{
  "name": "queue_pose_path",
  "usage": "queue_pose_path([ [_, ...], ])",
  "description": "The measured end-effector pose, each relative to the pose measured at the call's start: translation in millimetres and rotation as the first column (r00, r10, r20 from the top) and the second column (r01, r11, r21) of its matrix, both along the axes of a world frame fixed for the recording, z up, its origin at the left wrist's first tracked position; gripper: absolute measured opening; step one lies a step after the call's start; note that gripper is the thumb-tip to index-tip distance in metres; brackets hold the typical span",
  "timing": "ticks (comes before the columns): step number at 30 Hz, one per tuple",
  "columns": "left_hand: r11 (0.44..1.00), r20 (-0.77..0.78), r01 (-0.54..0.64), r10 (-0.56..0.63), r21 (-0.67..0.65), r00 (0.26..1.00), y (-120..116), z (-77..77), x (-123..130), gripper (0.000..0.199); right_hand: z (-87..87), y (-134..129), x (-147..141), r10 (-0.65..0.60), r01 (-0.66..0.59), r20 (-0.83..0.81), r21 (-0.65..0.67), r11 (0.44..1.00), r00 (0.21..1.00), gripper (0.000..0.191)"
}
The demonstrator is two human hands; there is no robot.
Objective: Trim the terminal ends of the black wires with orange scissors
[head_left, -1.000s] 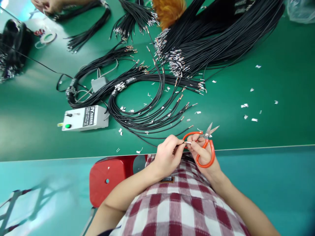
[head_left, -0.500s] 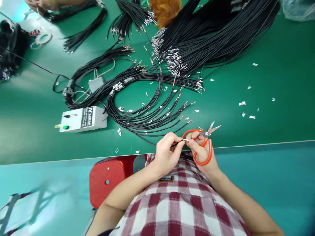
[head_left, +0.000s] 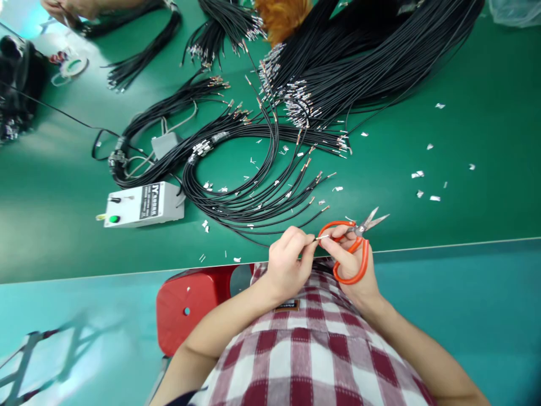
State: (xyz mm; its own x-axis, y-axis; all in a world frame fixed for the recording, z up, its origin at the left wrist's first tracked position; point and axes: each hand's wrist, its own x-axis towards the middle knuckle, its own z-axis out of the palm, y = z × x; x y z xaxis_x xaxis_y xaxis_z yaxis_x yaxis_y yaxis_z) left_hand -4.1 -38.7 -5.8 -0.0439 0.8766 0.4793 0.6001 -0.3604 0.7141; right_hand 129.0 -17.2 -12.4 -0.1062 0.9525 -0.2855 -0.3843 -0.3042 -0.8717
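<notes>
Cable (head_left: 316, 239) sits between the two hands, near the table's edge, its pale tip pointing toward the right hand. Left hand (head_left: 289, 265) is closed in a pinch, thumb and fingertips together on the cable. Right hand (head_left: 350, 260) is partly curled, holding scissors (head_left: 360, 230) by their orange handles; its thumb and forefinger are at the cable's tip, though whether they grip it I cannot tell. The scissors' blades stand parted, pointing beyond the right hand and to its right.

Beyond the left hand and to its left, a coil (head_left: 213, 206) of black cables lies on the green table (head_left: 422, 225), white scraps (head_left: 205, 226) among and around it. Farther left of that hand is a white box (head_left: 135, 206) with a green button. Well beyond both hands lies a big bundle (head_left: 380, 73). Below and left of the left hand is a red stool (head_left: 181, 304).
</notes>
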Motion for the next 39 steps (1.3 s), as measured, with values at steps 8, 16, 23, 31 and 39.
queue_pose_path([
  [8, 0.99, 0.134, 0.032, -0.013, -0.136, 0.991, -1.5, 0.6, 0.7, 0.009, 8.0, 6.7, 6.5, 0.015, -0.043, 0.21, 0.13, 0.991, 0.978, 0.025],
  [16, 0.845, 0.562, 0.186, 0.154, -0.501, 0.813, 5.4, 21.5, -10.9, 0.015, 11.4, 16.6, 29.3, 0.172, -0.266, 0.491, 0.13, 0.955, 0.854, 0.022],
  [23, 0.844, 0.61, 0.174, 0.209, -0.507, 0.765, 5.2, 25.0, -9.6, 0.012, 19.4, 12.1, 49.2, 0.277, -0.667, 0.925, -0.035, 0.744, 0.259, 0.031],
  [31, 0.846, 0.565, 0.177, 0.167, -0.503, 0.808, 5.5, 23.7, -9.3, 0.008, 24.8, 22.9, 32.2, 0.394, -0.718, 0.873, -0.076, 0.692, 0.287, 0.041],
  [39, 0.814, 0.582, 0.226, 0.16, -0.534, 0.797, 4.5, 22.4, -12.1, 0.011, 17.8, 31.9, 36.0, 0.722, -0.774, 0.541, -0.19, 0.604, 0.431, 0.049],
])
